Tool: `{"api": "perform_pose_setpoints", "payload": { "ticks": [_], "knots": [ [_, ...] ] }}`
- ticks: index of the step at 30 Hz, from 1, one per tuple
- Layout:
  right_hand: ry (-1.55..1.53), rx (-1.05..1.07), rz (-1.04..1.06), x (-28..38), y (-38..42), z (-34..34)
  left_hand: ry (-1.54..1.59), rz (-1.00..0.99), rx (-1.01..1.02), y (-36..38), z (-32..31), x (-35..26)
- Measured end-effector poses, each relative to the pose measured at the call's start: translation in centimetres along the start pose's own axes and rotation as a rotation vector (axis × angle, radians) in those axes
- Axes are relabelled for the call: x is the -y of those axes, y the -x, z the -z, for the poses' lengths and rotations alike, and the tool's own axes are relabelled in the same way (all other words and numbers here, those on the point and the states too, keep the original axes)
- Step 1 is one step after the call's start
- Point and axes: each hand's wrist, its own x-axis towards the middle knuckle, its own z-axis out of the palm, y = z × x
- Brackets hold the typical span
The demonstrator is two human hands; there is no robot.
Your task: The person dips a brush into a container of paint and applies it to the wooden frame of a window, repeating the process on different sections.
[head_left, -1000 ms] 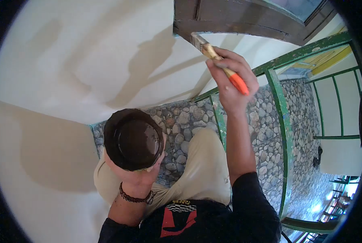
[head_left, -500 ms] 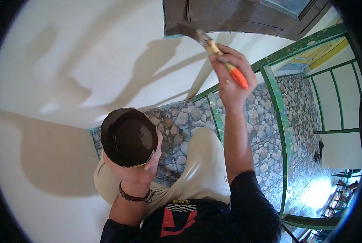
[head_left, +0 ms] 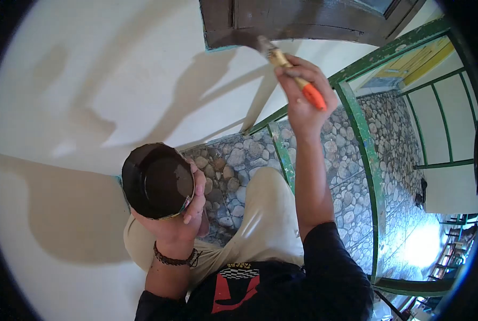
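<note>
In my right hand (head_left: 308,96) is a paintbrush (head_left: 272,56) with a pale wooden handle and an orange end. Its bristles meet the lower edge of a brown wooden door or shutter frame (head_left: 298,24) on the wall. My left hand (head_left: 177,219) is wrapped round a cut-down round can (head_left: 137,182) with a jagged rim. Dark brown paint (head_left: 167,179) lies inside the can, which is tilted slightly toward me. The fingers show along the can's right side; the rest of the grip is behind it.
A cream wall (head_left: 116,64) runs along the left and front. Green metal railing (head_left: 365,139) stands close by my right arm. Below is a pebble-patterned floor (head_left: 244,155); a yellow panel (head_left: 410,64) shows beyond the railing.
The view has shifted slightly, with the frame now a little farther left. My left hand and the can have moved slightly left. The brush stays at the frame's lower edge.
</note>
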Motion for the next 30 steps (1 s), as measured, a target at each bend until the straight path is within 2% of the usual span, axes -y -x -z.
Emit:
{"api": "perform_pose_setpoints", "payload": {
  "ticks": [3,8,10,11,12,16,18,20,22,24,26,28,30],
  "knots": [
    [0.01,-0.209,-0.096,-1.4,-0.1,1.5,0.008,0.002,0.052,0.0,0.0,-0.2],
    [0.001,-0.165,-0.051,0.2,0.4,2.2,0.001,0.008,0.035,0.0,0.3,-0.1],
    [-0.047,-0.004,-0.031,0.8,0.3,1.5,-0.009,0.023,0.033,-0.1,0.2,0.2],
    [-0.064,0.003,-0.034,0.8,0.1,1.0,0.018,0.009,-0.036,0.0,-0.2,0.3],
    [-0.057,-0.003,-0.035,0.3,-0.1,1.0,0.045,-0.006,-0.104,0.0,-0.4,0.5],
    [0.013,-0.141,-0.049,-1.6,-1.0,2.1,0.001,-0.029,-0.063,-0.1,0.2,0.2],
    [-0.052,-0.333,-0.18,-1.8,-1.1,2.7,0.014,-0.018,-0.064,0.0,0.0,0.2],
    [-0.073,-0.347,-0.226,-1.0,-0.9,3.3,0.024,-0.011,-0.035,-0.1,0.2,0.2],
    [-0.007,-0.281,-0.167,-0.7,-0.5,3.7,0.032,0.0,-0.005,-0.1,0.4,0.3],
    [-0.096,-0.225,-0.159,-0.2,-0.3,3.0,0.033,0.01,-0.013,-0.1,0.7,0.4],
    [-0.02,-0.093,-0.098,-0.3,-0.4,2.3,0.032,0.018,-0.01,-0.3,0.8,0.4],
    [-0.048,-0.139,-0.13,-1.5,-0.8,2.4,0.032,0.016,-0.003,-0.4,0.9,0.4],
    [-0.014,-0.281,-0.116,-2.5,-1.1,3.0,0.039,0.013,-0.002,-0.4,0.9,0.2]
  ]
}}
